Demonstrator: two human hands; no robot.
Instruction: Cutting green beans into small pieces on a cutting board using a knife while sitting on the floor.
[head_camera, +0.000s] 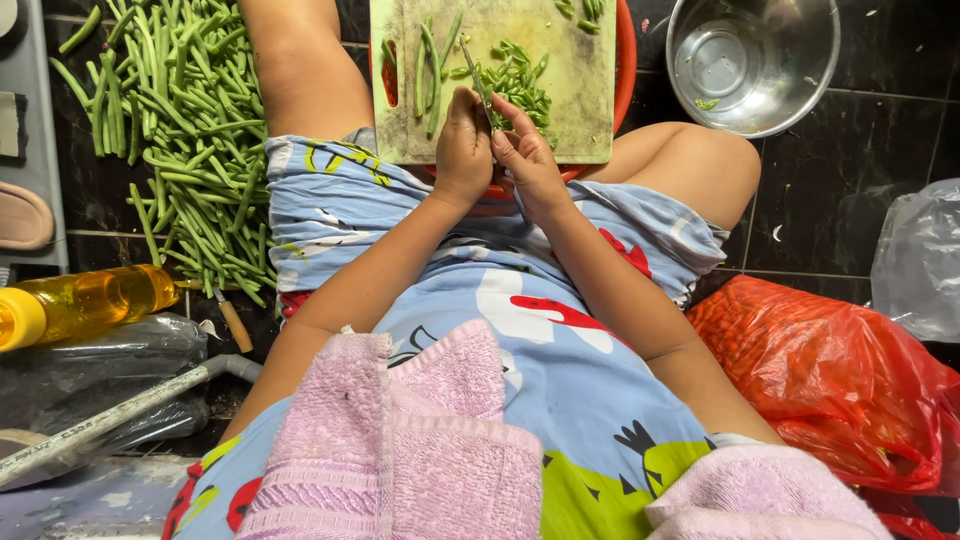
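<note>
A single green bean (478, 88) is pinched between left hand (463, 150) and right hand (527, 160) at the cutting board's (580, 90) near edge, apparently being trimmed; cut pieces (515, 85) are piled beyond.

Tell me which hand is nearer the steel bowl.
Right. The right hand sits at the cutting board's near edge, on the side toward the steel bowl; the left hand is beside it, farther away.

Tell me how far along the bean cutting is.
Done: a small heap of cut bean pieces lies on the cutting board. In hand: the left hand and right hand meet at the board's near edge around a knife. Left: a large pile of whole green beans on the floor, and the steel bowl is nearly empty.
</note>
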